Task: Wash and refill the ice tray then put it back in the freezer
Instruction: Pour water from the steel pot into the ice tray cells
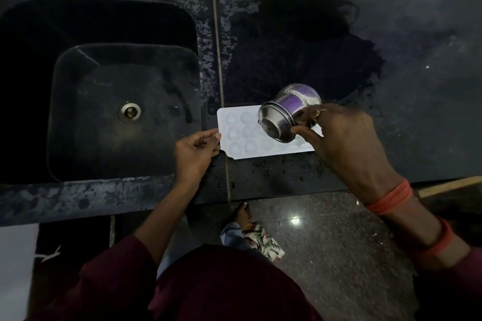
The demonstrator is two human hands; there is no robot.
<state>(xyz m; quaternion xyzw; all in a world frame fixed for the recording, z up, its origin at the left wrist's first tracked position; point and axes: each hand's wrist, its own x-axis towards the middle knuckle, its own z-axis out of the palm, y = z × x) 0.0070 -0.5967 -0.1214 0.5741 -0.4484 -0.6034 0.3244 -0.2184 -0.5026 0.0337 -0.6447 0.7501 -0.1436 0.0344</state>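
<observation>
The ice tray point(263, 150), white with rounded cavities, lies flat on the black surface point(396, 81), just right of the sink point(104, 133) and near the front edge. The left grip point(194, 150) pinches the tray's sink-side short edge between thumb and curled fingers. The right grip point(344, 135), on the side of the tray away from the sink, is clamped round a steel tumbler point(283, 114). The tumbler is held tilted above the tray and hides part of it. Whether water leaves the tumbler cannot be told. A wet patch point(300, 47) darkens the surface right of the sink, behind the tray.
</observation>
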